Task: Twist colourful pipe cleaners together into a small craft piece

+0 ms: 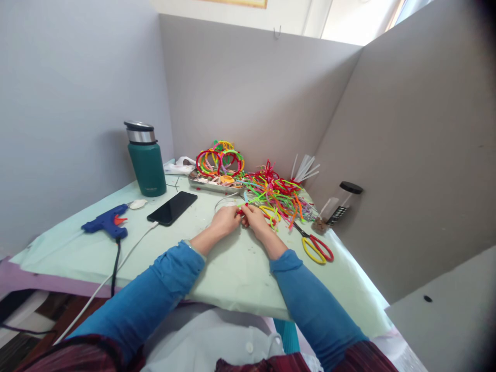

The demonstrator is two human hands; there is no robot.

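My left hand (227,220) and my right hand (254,219) meet above the middle of the table, fingers closed. Between their fingertips shows a bit of red pipe cleaner (240,211), mostly hidden by the fingers. Just behind my left hand a thin pale hoop (221,198) curves over the table. Yellow pipe cleaner loops (274,212) lie right beside my right hand. A tangled heap of pipe cleaners (271,188) in red, green, orange and purple spreads behind both hands. Further right, scissors (318,249) with one yellow and one red handle rest on the cloth.
At left are a blue glue gun (106,221), a black phone (172,208) on a white cable and a green bottle (146,168). A metal tray (194,181) with pipe cleaner rings (207,163) stands at the back. White sticks (306,169) and a clear jar (341,201) are right.
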